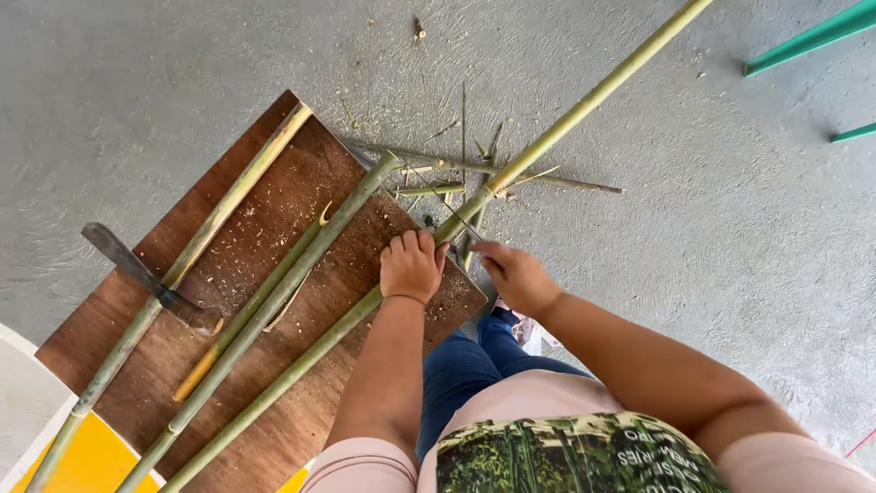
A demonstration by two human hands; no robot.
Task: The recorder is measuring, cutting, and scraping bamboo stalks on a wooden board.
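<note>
Long bamboo pole (584,100): green, thin; long axis runs diagonally from the lower left of the view to the upper right. Lower part lies across the wooden board (301,192); upper part reaches out over the concrete floor (730,237) and leaves the frame at the top edge.

Left hand (412,267): palm down, fingers curled over the pole where it crosses the board's right corner; clamped on it, pressing it to the board.

Right hand (517,277): just beside the left, at the pole past the board's edge; fingers bent, pinching something thin and dark. Cannot tell what it is, nor how firm the grip.

Hands relative: close together, not touching, both on the same stretch of pole.

Other poles on board: three more bamboo lengths, roughly parallel to the long pole, same lower-left to upper-right heading. One (196,242) along the board's left side, one (301,274) in the middle, and a shorter piece (242,319) with a yellowish lower end.

Knife (151,278): dark broad blade pointing upper left, lying across the leftmost pole.

Trimmings (474,169): thin twigs and slivers scattered on the floor just past the board's upper right edge.

Board: brown, set at an angle, dusted with pale chips.
</note>
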